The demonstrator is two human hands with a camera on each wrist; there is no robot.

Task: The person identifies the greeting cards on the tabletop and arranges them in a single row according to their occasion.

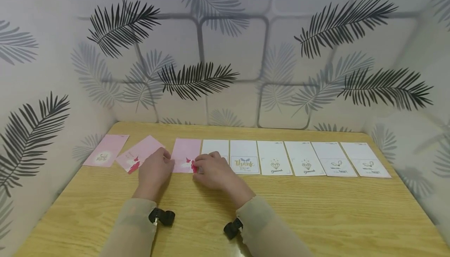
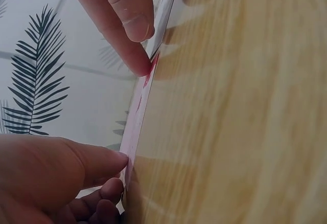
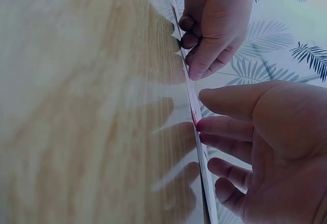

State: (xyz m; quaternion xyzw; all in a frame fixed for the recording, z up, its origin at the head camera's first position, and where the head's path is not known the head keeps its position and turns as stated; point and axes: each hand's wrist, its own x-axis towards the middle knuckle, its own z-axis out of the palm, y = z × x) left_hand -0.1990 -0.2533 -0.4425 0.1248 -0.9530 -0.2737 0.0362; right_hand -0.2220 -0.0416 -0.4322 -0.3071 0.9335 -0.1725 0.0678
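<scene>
Between my hands, a pink card point(image 1: 186, 149) with a red figure lies flat on the wooden table. My left hand point(image 1: 154, 171) is at its left edge, thumb resting there, the other fingers loosely bent. From the right, my right hand point(image 1: 216, 171) touches the card's red lower corner with its extended fingertips. That hand partly covers a white card point(image 1: 215, 145) beside it. A second pink card point(image 1: 147, 147) with a red figure lies at a slant, partly behind my left hand. In the left wrist view, the pink card point(image 2: 134, 124) appears nearly edge-on, with fingertips at both ends.
At the far left lies a pink card point(image 1: 107, 151) with a pale round print. Rightward run a white "Thank You" card point(image 1: 244, 149), two diamond cards point(image 1: 274, 149) and two cards with "heart" lettering point(image 1: 334, 151). A leaf-patterned wall point(image 1: 232, 104) rises behind the wooden table point(image 1: 316, 210).
</scene>
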